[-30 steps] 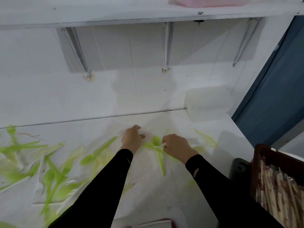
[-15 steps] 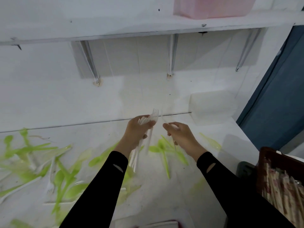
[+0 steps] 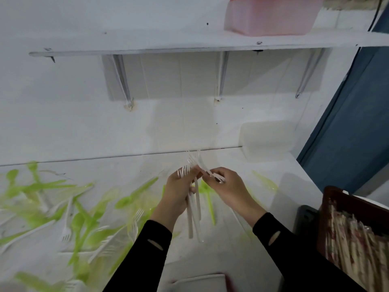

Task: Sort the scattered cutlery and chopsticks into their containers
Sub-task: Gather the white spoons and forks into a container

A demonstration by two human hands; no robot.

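Observation:
My left hand (image 3: 179, 190) grips a bunch of white plastic forks (image 3: 194, 216), tines up and handles hanging down, raised above the white counter (image 3: 231, 245). My right hand (image 3: 228, 186) pinches another white fork (image 3: 207, 170) and holds it against the top of that bunch. Green plastic spoons and knives (image 3: 84, 224) lie scattered with loose white forks (image 3: 68, 226) over the left half of the counter. A few green pieces (image 3: 209, 203) lie under my hands. A dark red basket (image 3: 334, 199) at the right holds wrapped chopsticks (image 3: 355, 247).
A white shelf (image 3: 147, 42) on metal brackets runs overhead, with a pink box (image 3: 271, 15) on it. A white block (image 3: 267, 140) stands at the counter's back right. A green knife (image 3: 265, 181) lies to its left. A white container (image 3: 202, 282) shows at the bottom edge.
Both hands have risen from the counter. The left lifted a bunch of white forks, and the right has brought one more fork up against them.

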